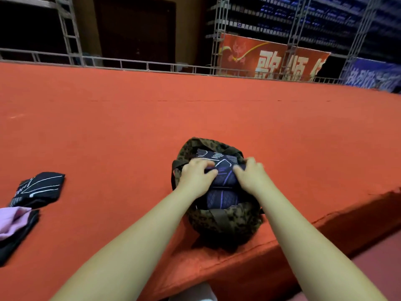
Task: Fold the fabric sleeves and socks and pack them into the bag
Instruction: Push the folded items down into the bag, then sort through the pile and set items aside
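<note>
Left hand (196, 173), right hand (251, 174) grip folded dark sleeve (221, 181) in camouflage bag (227, 222) on red surface (130, 127).

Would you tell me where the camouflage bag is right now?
In the head view, the camouflage bag sits on the red table, right of centre near its front edge, under both hands.
</note>
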A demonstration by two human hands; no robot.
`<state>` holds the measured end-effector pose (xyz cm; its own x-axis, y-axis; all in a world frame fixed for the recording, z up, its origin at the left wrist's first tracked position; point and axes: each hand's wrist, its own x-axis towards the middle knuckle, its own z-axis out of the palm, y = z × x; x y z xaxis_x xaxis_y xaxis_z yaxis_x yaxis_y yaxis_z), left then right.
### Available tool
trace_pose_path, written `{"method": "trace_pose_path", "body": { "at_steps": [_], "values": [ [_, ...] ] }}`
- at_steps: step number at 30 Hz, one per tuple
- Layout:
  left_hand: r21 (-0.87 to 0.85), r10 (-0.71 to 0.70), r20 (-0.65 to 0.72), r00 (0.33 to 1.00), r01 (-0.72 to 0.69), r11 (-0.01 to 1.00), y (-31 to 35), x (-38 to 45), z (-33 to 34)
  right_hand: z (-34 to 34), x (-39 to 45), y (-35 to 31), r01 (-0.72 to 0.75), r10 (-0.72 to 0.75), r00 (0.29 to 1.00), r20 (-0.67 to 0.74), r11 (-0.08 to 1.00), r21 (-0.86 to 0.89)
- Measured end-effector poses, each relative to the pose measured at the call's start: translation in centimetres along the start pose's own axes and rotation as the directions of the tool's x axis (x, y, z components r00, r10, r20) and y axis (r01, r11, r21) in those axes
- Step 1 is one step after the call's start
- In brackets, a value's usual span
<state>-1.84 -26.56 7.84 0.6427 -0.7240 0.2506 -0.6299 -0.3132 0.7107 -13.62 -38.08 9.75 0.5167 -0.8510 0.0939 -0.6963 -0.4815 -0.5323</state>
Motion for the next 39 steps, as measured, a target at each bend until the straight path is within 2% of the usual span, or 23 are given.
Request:
{"method": "trace_pose_path", "body": {
  "at_steps": [1,3,7,8,10,12,15,17,20,22,24,26,28,33,36,39],
  "values": [
    [0.111,-0.041,0.074,0.996,0.032,0.993,-0.7,-0.7,0.6,1.1,-0.4,0.6,-0.008,0.018,0.997,0.081,0.992,-0.128],
    [0.186,-0.073,0.166,0.983,0.041,0.982,-1.7,-2.0,1.3,2.5,-1.0,1.5,0.028,0.006,0.992,0.129,0.964,-0.264],
    [0.216,-0.04,0.221,0.975,-0.009,0.976,-2.0,-3.0,0.4,1.7,-1.2,1.2,0.231,-0.245,0.97,0.013,0.895,-0.382],
    [0.249,-0.031,0.231,0.972,-0.028,0.968,-2.0,-3.0,0.1,1.6,-1.1,1.0,0.298,-0.314,0.949,0.025,0.872,-0.389],
    [0.304,-0.019,0.255,0.967,-0.061,0.951,-2.5,-2.9,0.0,2.4,-0.8,0.7,0.43,-0.399,0.903,0.162,0.827,-0.361],
    [0.32,-0.04,0.302,0.952,-0.062,0.946,-3.2,-3.0,0.3,3.5,-0.6,0.9,0.486,-0.38,0.861,0.338,0.811,-0.326],
    [0.264,-0.071,0.326,0.943,-0.019,0.964,-4.2,-3.9,1.0,3.5,-0.2,1.0,0.42,-0.279,0.877,0.391,0.84,-0.343],
    [0.152,-0.076,0.271,0.96,0.035,0.988,-4.6,-4.5,0.2,2.8,-0.6,0.2,0.396,-0.257,0.896,0.362,0.831,-0.39],
    [0.048,-0.111,0.15,0.982,0.105,0.993,-6.0,-5.2,-1.7,2.3,-1.9,-1.4,0.356,-0.285,0.93,0.233,0.857,-0.373],
    [-0.018,-0.141,0.109,0.984,0.144,0.989,-8.0,-5.7,-3.6,2.5,-3.2,-3.4,0.384,-0.348,0.923,0.163,0.86,-0.337],
    [-0.066,-0.201,0.07,0.977,0.205,0.976,-10.4,-6.6,-5.5,3.5,-4.8,-6.0,0.464,-0.438,0.886,0.153,0.837,-0.289],
    [-0.075,-0.26,0.05,0.964,0.263,0.962,-12.8,-8.0,-7.7,5.7,-6.5,-8.7,0.564,-0.536,0.826,0.174,0.788,-0.248],
    [-0.063,-0.304,0.053,0.951,0.307,0.949,-15.0,-10.0,-9.8,8.9,-8.1,-11.0,0.638,-0.589,0.766,0.258,0.746,-0.191],
    [-0.025,-0.4,-0.017,0.916,0.4,0.916,-20.7,-15.9,-16.0,18.9,-12.5,-15.1,0.626,-0.514,0.645,0.565,0.78,-0.005],
    [-0.121,-0.492,-0.126,0.861,0.479,0.869,-23.6,-18.9,-19.2,23.1,-14.6,-16.0,0.593,-0.476,0.616,0.628,0.805,0.029],
    [-0.273,-0.577,-0.265,0.773,0.513,0.814,-25.5,-21.2,-21.8,25.5,-16.1,-16.4,0.649,-0.517,0.656,0.55,0.758,-0.06]
  ]
}}
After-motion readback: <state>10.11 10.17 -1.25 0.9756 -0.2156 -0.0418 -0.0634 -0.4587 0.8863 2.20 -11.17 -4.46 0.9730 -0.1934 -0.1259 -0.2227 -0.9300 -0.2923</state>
